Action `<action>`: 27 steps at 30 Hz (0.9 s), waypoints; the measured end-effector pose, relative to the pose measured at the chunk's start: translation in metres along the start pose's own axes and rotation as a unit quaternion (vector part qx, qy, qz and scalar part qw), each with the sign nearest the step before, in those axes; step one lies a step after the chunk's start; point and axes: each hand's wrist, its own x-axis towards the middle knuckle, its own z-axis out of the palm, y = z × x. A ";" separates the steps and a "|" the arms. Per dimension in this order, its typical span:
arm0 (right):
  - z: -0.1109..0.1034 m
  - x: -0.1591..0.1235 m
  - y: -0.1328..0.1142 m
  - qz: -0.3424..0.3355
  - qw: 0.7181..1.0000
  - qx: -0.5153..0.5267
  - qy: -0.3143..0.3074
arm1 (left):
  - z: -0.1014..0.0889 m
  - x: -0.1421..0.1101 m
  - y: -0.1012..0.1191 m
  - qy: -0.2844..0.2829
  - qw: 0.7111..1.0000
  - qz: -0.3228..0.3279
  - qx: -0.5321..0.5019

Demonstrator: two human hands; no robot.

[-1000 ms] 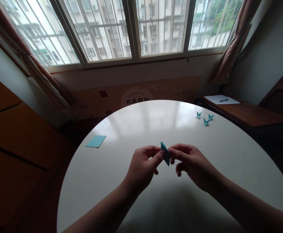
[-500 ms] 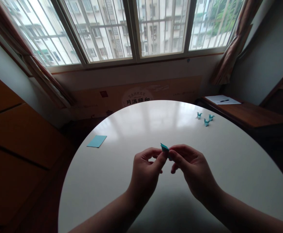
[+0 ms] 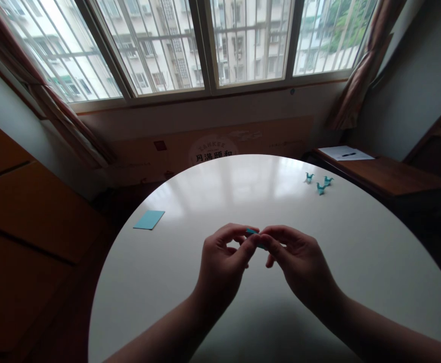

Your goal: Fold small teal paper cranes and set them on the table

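A small folded piece of teal paper (image 3: 251, 231) is pinched between my two hands above the white table, mostly hidden by the fingers. My left hand (image 3: 228, 252) grips it between thumb and forefinger. From the other side my right hand (image 3: 296, 252) pinches it the same way, and the fingertips of both hands meet. Farther off to the right stand three small teal origami birds (image 3: 320, 188). On the left side lies a flat stack or sheet of square teal paper (image 3: 149, 220).
The round white table (image 3: 167, 302) fills the middle of the view. Behind it, at the right, a wooden side table (image 3: 405, 176) bears white paper (image 3: 334, 151) and a pen (image 3: 349, 155). Orange-brown cabinets (image 3: 19, 212) stand at the left. A barred window is at the back.
The folded paper's pointed tip stood up above the fingers before; now it is lower and more covered by them. My left hand has shifted slightly left.
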 end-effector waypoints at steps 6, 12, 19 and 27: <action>-0.003 0.002 0.001 0.021 0.999 0.012 -0.045 | -0.004 0.004 -0.003 0.007 0.997 -0.028 -0.067; -0.003 0.003 0.000 0.071 0.995 0.005 -0.070 | -0.005 0.005 -0.005 0.004 0.996 -0.043 -0.076; -0.003 0.002 -0.003 0.077 0.995 -0.011 -0.060 | -0.007 0.005 -0.003 -0.031 0.996 -0.071 -0.046; -0.001 0.000 -0.001 0.068 0.995 -0.041 -0.063 | -0.007 0.006 0.000 -0.035 0.995 -0.077 -0.046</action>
